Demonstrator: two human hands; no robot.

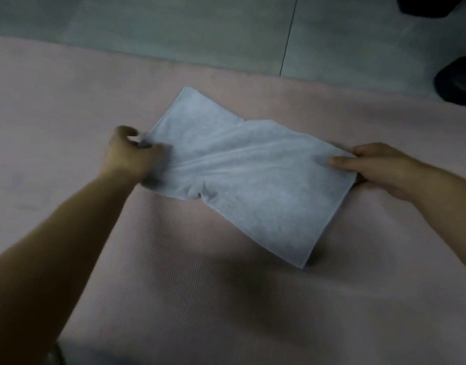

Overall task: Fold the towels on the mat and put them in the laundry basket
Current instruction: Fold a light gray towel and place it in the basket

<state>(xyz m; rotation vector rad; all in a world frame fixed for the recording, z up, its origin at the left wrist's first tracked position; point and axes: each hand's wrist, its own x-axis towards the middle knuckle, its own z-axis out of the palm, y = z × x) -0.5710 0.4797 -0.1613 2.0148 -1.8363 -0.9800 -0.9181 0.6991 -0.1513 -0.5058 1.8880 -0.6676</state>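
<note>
Mid-fold, the left grip [131, 156] and right grip [371, 167] each pinched an end of the towel [239, 177] on the pink mat [174, 285], where one end probably next had to cross onto the other.

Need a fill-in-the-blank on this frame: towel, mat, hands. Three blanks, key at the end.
1. The pale towel lies on a ____-coloured mat.
2. With the left hand gripping one end and the right hand pinching the other, the number of hands holding the towel is ____.
3. The number of towels in view is ____.

Missing words: pink; two; one.
</note>
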